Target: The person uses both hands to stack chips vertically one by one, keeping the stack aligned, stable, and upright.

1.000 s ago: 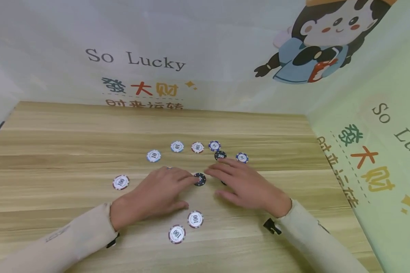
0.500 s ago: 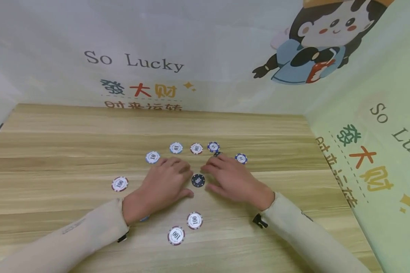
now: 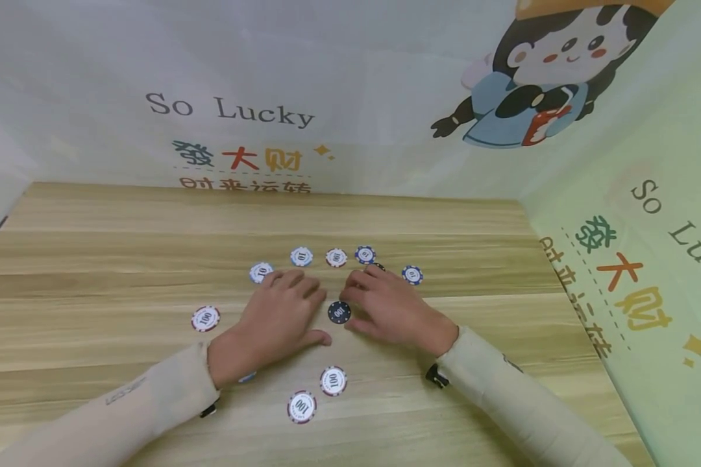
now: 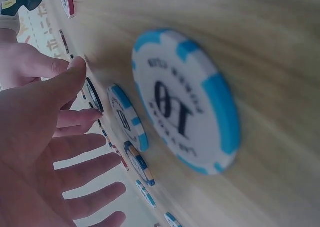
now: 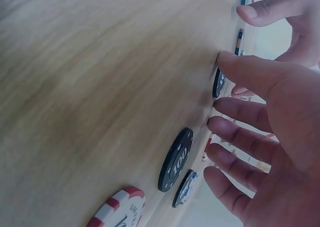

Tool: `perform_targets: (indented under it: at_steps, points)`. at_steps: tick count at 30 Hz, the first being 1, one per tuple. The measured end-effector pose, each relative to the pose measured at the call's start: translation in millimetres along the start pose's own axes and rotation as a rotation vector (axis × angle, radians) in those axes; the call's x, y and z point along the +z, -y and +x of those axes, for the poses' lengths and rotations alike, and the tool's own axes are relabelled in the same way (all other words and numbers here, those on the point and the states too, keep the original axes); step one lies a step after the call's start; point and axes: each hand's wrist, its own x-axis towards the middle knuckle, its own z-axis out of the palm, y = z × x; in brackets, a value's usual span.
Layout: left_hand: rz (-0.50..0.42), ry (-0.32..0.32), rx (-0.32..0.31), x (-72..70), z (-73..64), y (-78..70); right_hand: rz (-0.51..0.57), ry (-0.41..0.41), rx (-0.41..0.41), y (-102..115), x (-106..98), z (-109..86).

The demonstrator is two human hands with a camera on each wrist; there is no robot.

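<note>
A black poker chip (image 3: 339, 312) marked 100 lies flat on the wooden table between both hands. My right hand (image 3: 391, 305) has thumb and index fingertips at opposite parts of its rim, pinching it from the right. Over the table just left of the chip, my left hand (image 3: 274, 311) is spread and holds nothing; its thumb points toward the right hand. Another black chip (image 5: 175, 159) lies below the right hand's fingers in the right wrist view. Beneath the left wrist, a light-blue chip (image 4: 185, 102) marked 10 lies on the wood.
Beyond the hands, an arc of chips includes light-blue (image 3: 301, 256), red-and-white (image 3: 336, 257) and blue ones (image 3: 365, 254). Two more 100 chips (image 3: 333, 381) lie nearer, another (image 3: 206, 318) at left. Printed sheets (image 3: 374, 130) line the table's back and right.
My left hand has drawn its finger off the black chip, whose number now sits turned differently. My right hand has moved left and closed in on that chip's rim.
</note>
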Motion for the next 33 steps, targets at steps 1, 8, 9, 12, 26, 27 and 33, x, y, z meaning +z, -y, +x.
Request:
perform_targets:
  at_steps: [1, 8, 9, 12, 26, 27, 33]
  points:
    - [0.002, 0.002, -0.003, 0.0, -1.1, 0.7, 0.000, -0.005, -0.004, 0.1, 0.3, 0.7]
    - [-0.007, -0.019, 0.001, 1.3, -8.7, 4.4, 0.013, 0.000, -0.010, 3.5, -0.6, 3.6]
    - [-0.008, -0.024, 0.003, 1.6, -9.7, 4.7, 0.013, 0.005, -0.009, 4.1, -0.7, 4.0]
    - [-0.007, -0.034, 0.010, 2.7, -12.2, 5.5, 0.018, 0.019, 0.000, 5.9, -0.8, 4.6]
    - [-0.039, -0.087, 0.048, 1.4, -19.9, 0.4, -0.002, 0.006, -0.017, 15.2, 1.5, 3.9]
    - [-0.044, -0.088, 0.049, 1.2, -20.5, -0.3, -0.001, 0.008, -0.018, 16.2, 1.7, 3.8]
    - [-0.086, -0.077, 0.053, -1.1, -23.9, -5.5, -0.002, 0.011, -0.020, 24.4, 1.4, 3.1]
